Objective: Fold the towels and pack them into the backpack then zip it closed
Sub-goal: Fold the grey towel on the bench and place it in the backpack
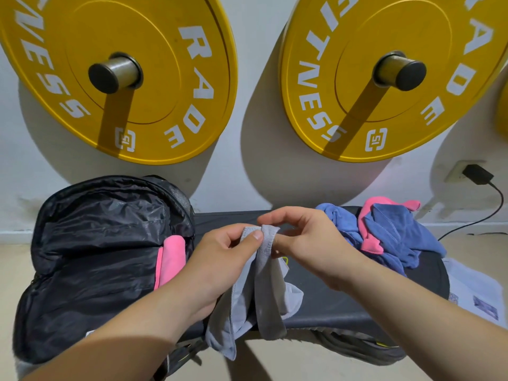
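— What is around us?
— Yellow round weight plates (pixel 123 72) at twelve o'clock. A heap of blue and pink cloth towels (pixel 390 229) at three, on the black padded bench (pixel 343 295).
— And our hands?
— Our left hand (pixel 220 254) and right hand (pixel 305 240) both pinch the grey cloth towel (pixel 264 292) at centre. The open black nylon backpack (pixel 96 243) at nine holds a folded pink towel (pixel 171 257).

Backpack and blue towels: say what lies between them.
In the head view, the left hand and right hand pinch a grey towel there, above the black bench.
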`<state>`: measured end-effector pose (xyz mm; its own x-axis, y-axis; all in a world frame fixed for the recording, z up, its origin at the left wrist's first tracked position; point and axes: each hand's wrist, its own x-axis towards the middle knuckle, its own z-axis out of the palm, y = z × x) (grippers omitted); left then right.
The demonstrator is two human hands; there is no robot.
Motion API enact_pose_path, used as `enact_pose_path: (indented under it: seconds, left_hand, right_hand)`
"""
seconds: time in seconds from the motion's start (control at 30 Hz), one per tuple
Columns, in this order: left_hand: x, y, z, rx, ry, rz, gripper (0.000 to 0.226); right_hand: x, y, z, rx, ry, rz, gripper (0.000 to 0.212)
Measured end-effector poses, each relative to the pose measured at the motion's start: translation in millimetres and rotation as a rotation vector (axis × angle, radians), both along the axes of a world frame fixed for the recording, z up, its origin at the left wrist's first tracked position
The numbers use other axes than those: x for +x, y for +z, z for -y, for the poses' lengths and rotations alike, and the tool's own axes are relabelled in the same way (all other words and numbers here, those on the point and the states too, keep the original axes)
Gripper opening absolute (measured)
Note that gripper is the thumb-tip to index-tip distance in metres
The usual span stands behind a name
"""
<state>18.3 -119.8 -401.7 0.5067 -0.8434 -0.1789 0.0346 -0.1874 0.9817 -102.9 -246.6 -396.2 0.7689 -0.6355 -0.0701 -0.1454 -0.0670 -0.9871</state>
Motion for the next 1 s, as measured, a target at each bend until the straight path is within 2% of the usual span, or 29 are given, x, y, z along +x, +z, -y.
enact_pose_path:
  seconds: [0.13,0.27,0.43,0.57,0.67,0.73,0.83,1.0]
  left_hand:
    - [6,-1,0,-0.018,-0.030,-0.071,0.023]
    - [9,-3,-2,-0.009,-0.014,-0.077,0.021]
    - [21,-5,-3,0.003,0.114,-0.153,0.020]
    - [15,0,-4,0.001,-0.099,-0.147,0.028]
    - [6,4,-4,0.000,-0.207,-0.101,0.027]
    - [4,4,-4,-0.029,-0.144,-0.069,0.023]
    - [10,1,-3,-0.054,-0.025,-0.113,0.017]
    - [10,-2,-3,-0.034,-0.055,-0.069,0.024]
  right_hand:
    - [-1,6,4,-0.079,0.028,-0.011,0.014]
    - [-6,16,10,-0.246,0.048,-0.057,0.006]
    - [-9,20,12,-0.191,0.083,0.015,0.008]
    - [-4,14,4,-0.341,0.168,-0.016,0.010]
    - [0,13,4,-0.347,0.121,-0.019,0.005]
    - [1,15,5,-0.304,0.044,-0.005,0.015]
    - [-2,16,7,-0.304,0.019,-0.002,0.009]
    - [-1,11,8,-0.351,0.021,-0.047,0.009]
